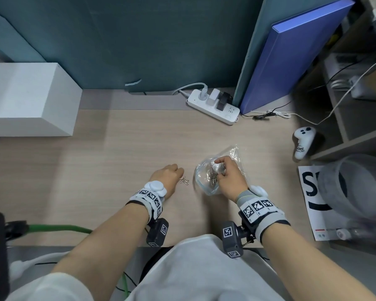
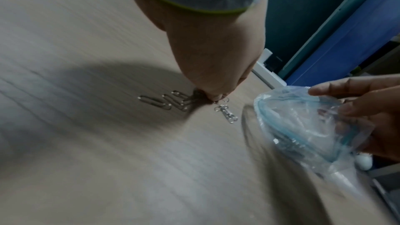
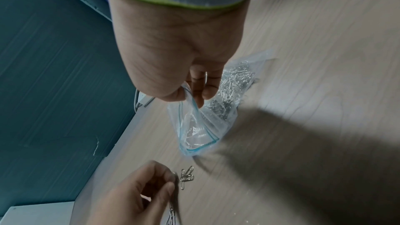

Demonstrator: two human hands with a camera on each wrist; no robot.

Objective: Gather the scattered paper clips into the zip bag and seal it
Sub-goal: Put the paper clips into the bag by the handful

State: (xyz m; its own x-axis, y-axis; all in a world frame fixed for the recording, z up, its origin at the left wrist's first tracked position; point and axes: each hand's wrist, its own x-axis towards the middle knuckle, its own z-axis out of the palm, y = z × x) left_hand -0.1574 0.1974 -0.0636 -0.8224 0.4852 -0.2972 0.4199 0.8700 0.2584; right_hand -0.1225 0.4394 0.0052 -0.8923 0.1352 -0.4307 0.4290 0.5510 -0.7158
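Note:
A clear zip bag (image 1: 205, 181) with a blue zip strip lies on the wooden desk, its mouth open toward the left. My right hand (image 1: 219, 168) pinches the bag's upper rim (image 3: 187, 94) and holds the mouth up. Many silver paper clips (image 3: 234, 81) fill the bag's far end. My left hand (image 1: 181, 173) is just left of the bag, fingertips (image 2: 213, 96) down on the desk and pinching a small bunch of loose paper clips (image 2: 166, 103). A few more clips (image 2: 226, 115) lie between that hand and the bag's mouth (image 2: 292, 122).
A white power strip (image 1: 213, 106) and a leaning blue folder (image 1: 291, 59) stand at the back. A white box (image 1: 30, 98) sits at far left. A white controller (image 1: 302, 142), a grey cylinder (image 1: 356, 187) and a printed sheet (image 1: 308, 192) are on the right. A green cable (image 1: 59, 228) runs along the front edge.

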